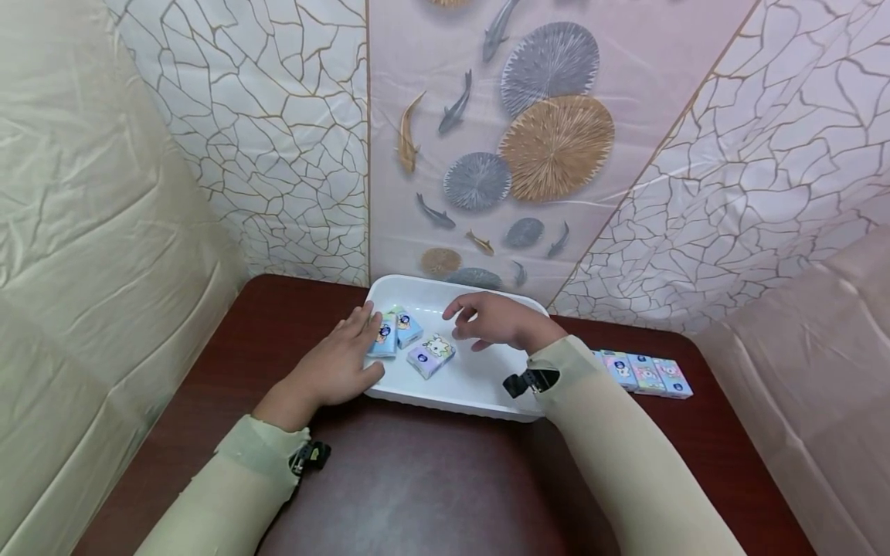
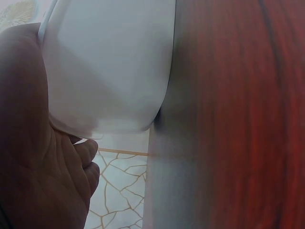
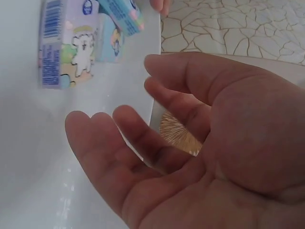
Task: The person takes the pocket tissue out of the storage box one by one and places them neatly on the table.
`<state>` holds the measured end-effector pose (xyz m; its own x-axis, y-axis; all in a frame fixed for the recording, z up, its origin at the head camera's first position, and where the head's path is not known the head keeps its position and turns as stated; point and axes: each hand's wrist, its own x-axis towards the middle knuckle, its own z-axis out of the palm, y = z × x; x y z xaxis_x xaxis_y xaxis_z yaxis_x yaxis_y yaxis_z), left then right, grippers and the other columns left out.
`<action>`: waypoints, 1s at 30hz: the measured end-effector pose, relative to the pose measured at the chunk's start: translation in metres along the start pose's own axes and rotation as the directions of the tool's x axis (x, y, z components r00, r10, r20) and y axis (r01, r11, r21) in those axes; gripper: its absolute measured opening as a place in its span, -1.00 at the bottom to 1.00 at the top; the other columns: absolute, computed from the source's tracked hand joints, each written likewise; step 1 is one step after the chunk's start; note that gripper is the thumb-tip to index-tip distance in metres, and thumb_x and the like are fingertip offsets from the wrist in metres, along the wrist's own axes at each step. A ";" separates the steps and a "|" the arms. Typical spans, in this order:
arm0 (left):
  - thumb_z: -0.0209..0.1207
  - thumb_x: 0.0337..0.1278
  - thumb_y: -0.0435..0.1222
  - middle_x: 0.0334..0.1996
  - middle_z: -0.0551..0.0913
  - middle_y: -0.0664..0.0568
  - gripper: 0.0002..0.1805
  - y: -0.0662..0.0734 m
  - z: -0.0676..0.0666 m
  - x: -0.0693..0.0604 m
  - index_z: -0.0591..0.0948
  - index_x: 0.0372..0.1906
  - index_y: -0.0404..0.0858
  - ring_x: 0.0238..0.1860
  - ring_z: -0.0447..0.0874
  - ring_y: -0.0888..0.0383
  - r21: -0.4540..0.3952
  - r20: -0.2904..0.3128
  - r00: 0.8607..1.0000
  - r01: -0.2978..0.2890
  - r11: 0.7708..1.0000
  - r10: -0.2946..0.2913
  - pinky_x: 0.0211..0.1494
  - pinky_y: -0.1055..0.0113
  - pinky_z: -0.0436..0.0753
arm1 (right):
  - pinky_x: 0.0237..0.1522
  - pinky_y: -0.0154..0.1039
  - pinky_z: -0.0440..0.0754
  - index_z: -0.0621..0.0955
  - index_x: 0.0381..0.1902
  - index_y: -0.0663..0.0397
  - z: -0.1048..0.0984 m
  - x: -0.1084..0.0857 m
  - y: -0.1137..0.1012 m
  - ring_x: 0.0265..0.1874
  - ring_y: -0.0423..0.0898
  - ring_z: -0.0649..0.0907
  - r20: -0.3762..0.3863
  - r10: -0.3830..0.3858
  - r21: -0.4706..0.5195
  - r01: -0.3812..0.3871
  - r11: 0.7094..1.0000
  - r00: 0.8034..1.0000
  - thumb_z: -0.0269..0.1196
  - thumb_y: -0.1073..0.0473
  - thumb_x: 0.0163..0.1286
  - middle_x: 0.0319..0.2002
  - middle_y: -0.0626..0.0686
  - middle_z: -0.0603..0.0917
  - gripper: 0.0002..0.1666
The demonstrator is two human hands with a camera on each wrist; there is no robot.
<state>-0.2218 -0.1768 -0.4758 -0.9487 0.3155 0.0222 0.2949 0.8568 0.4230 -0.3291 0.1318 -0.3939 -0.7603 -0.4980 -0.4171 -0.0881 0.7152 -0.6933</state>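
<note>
A white tray (image 1: 480, 386) holds several small printed packs. The left hand (image 1: 337, 359) lies on the tray's left rim with its fingers extended, beside a blue pack (image 1: 384, 340); in the left wrist view the hand (image 2: 43, 143) is against the tray's side (image 2: 109, 71). Over the tray, the right hand (image 1: 504, 320) holds nothing, its fingers loosely bent and apart. Left of it lies a purple-and-white pack (image 1: 431, 355), with another blue pack (image 1: 408, 327) behind. From the right wrist, the hand (image 3: 181, 148) stands apart from the purple pack (image 3: 76, 47).
On the dark red table (image 1: 278, 309), to the right of the tray, several packs (image 1: 647, 374) lie in a row, partly behind the right sleeve. Patterned cloth (image 1: 278, 154) hangs behind the table, and plain pale cloth (image 1: 90, 270) hangs at the left.
</note>
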 end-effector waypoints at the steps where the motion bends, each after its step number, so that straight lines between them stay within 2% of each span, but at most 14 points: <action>1: 0.07 0.54 0.02 0.91 -0.24 -0.09 -0.02 0.000 0.000 0.000 0.01 0.86 -0.24 0.91 -0.22 -0.16 0.001 -0.001 1.000 0.000 1.000 0.000 0.90 -0.20 0.04 | 0.14 0.02 0.89 0.68 0.45 -0.03 0.000 0.002 -0.002 0.19 0.14 0.76 0.008 -0.005 -0.006 0.005 1.000 1.000 0.40 0.21 0.61 0.25 0.17 0.66 -0.50; 7: 0.09 0.53 0.02 0.91 -0.23 -0.08 -0.01 0.000 -0.001 -0.001 0.02 0.86 -0.23 0.91 -0.22 -0.16 -0.004 -0.002 1.000 0.002 1.000 -0.002 0.90 -0.19 0.05 | 0.24 0.04 0.83 0.73 0.38 -0.05 0.003 0.017 -0.009 0.24 0.03 0.71 0.038 -0.029 -0.061 0.031 0.998 0.999 0.41 0.28 0.57 0.36 0.17 0.66 -0.53; 11: 0.08 0.52 0.04 0.91 -0.25 -0.06 -0.01 0.000 0.000 0.000 0.01 0.86 -0.22 0.91 -0.23 -0.15 -0.010 0.005 1.000 0.004 1.000 -0.004 0.91 -0.18 0.04 | 0.15 -0.08 0.82 0.76 0.34 -0.09 0.010 0.026 -0.012 0.20 0.01 0.71 0.052 -0.053 -0.119 0.059 0.991 0.997 0.41 0.32 0.54 0.35 0.15 0.68 -0.53; 16: 0.08 0.52 0.03 0.91 -0.23 -0.08 -0.01 -0.002 0.001 0.001 0.03 0.86 -0.24 0.90 -0.21 -0.16 -0.006 -0.003 1.000 -0.008 1.000 0.008 0.90 -0.19 0.06 | -0.02 -0.19 0.79 0.78 0.33 -0.14 0.018 0.036 -0.016 0.03 -0.03 0.73 0.093 -0.067 -0.206 0.085 0.975 0.993 0.43 0.33 0.50 0.32 0.15 0.67 -0.50; 20: 0.08 0.52 0.03 0.91 -0.22 -0.08 -0.01 -0.002 0.000 0.002 0.03 0.86 -0.24 0.90 -0.21 -0.17 -0.009 0.000 1.000 -0.013 1.000 0.013 0.90 -0.19 0.06 | -0.06 -0.20 0.79 0.81 0.28 -0.20 0.023 0.039 -0.016 0.01 -0.04 0.70 0.125 -0.028 -0.226 0.056 0.972 0.992 0.43 0.35 0.49 0.27 0.10 0.67 -0.51; 26: 0.09 0.50 0.05 0.91 -0.24 -0.07 0.01 0.000 -0.002 0.001 0.02 0.86 -0.24 0.91 -0.22 -0.15 -0.014 0.005 1.000 -0.005 1.000 0.005 0.91 -0.17 0.04 | 0.06 -0.11 0.84 0.85 0.23 -0.24 0.027 0.038 -0.009 0.08 -0.08 0.66 0.148 0.022 -0.203 0.008 0.979 0.989 0.42 0.40 0.48 0.24 0.03 0.70 -0.49; 30: 0.09 0.50 0.05 0.91 -0.23 -0.08 0.01 0.001 -0.003 0.000 0.02 0.86 -0.24 0.90 -0.22 -0.16 -0.014 0.005 1.000 -0.003 1.000 0.004 0.90 -0.18 0.05 | 0.05 -0.12 0.84 0.85 0.24 -0.25 0.029 0.040 -0.006 0.07 -0.10 0.68 0.143 0.027 -0.210 0.003 0.978 0.989 0.43 0.39 0.49 0.25 0.00 0.73 -0.49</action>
<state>-0.2216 -0.1771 -0.4731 -0.9470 0.3208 0.0188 0.2965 0.8499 0.4357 -0.3402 0.0930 -0.4232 -0.6626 -0.5433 -0.5156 -0.2238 0.8005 -0.5560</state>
